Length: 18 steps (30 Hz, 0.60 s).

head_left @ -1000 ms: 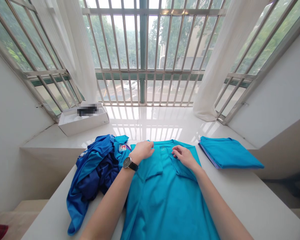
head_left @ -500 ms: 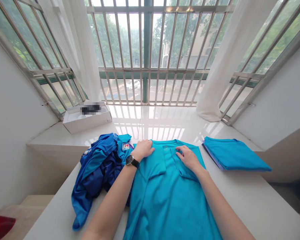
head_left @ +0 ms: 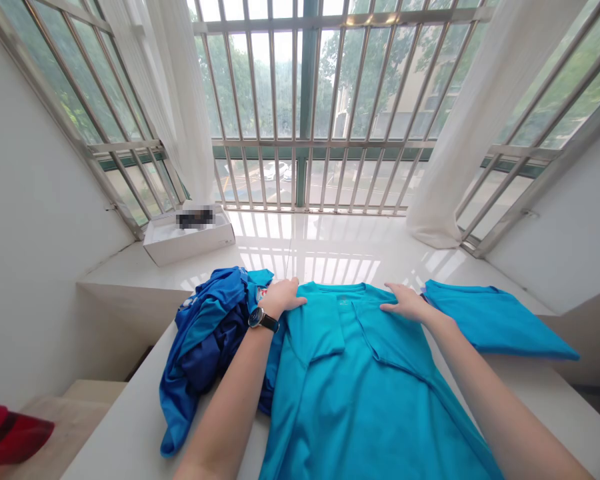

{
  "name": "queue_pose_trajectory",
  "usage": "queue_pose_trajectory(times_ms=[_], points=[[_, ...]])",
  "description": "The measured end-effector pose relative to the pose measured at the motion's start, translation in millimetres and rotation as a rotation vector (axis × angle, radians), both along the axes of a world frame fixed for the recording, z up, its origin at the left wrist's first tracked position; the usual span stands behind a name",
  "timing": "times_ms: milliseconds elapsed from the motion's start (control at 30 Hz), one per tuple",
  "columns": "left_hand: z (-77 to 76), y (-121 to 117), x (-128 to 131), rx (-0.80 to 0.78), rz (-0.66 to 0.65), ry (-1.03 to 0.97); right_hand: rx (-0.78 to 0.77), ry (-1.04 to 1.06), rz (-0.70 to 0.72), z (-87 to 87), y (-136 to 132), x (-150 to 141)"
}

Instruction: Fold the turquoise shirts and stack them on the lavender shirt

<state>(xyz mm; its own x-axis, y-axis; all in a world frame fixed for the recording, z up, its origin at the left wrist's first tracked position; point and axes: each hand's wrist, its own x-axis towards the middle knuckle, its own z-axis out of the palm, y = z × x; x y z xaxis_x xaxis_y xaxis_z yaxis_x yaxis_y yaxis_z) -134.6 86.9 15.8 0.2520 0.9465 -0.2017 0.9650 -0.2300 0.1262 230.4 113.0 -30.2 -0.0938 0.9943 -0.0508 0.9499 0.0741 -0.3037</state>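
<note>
A teal shirt (head_left: 360,387) lies spread on the white table (head_left: 125,433), both sleeves folded inward. My left hand (head_left: 281,297), with a black watch on its wrist, rests on the shirt's left shoulder with the fingers curled over the fabric's edge. My right hand (head_left: 406,303) lies flat on the shirt's right shoulder, fingers stretched out and together. Neither hand lifts the cloth.
A heap of blue garments (head_left: 207,340) lies left of the shirt. A folded teal shirt (head_left: 495,320) sits at the right. A white box (head_left: 187,237) stands on the glossy window sill (head_left: 330,250). Barred windows and white curtains are behind. A red object (head_left: 5,433) is at the lower left.
My right hand has slid outward from near the collar to the shirt's right shoulder. The view has shifted, moving everything rightward in the picture. My left hand has stayed on the left shoulder.
</note>
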Motion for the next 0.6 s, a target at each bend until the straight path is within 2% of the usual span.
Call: queue_pose_trajectory(times_ms=[133,333,467,600], points=[[2.0,1.1,-2.8,-0.034,0.023,0.001,-0.069,-0.031,-0.026,1.1,5.8,9.0],[4.6,2.7,-8.2,-0.077,0.003,0.004,-0.074,-0.053,0.043,4.7,3.6,9.8],[1.0,3.2,-5.4,-0.03,-0.039,-0.025,-0.041,-0.083,0.042,5.8,0.5,15.6],[-5.5,1.2,12.8,0.069,-0.015,-0.05,0.009,-0.176,-0.051,13.6,-1.0,26.1]])
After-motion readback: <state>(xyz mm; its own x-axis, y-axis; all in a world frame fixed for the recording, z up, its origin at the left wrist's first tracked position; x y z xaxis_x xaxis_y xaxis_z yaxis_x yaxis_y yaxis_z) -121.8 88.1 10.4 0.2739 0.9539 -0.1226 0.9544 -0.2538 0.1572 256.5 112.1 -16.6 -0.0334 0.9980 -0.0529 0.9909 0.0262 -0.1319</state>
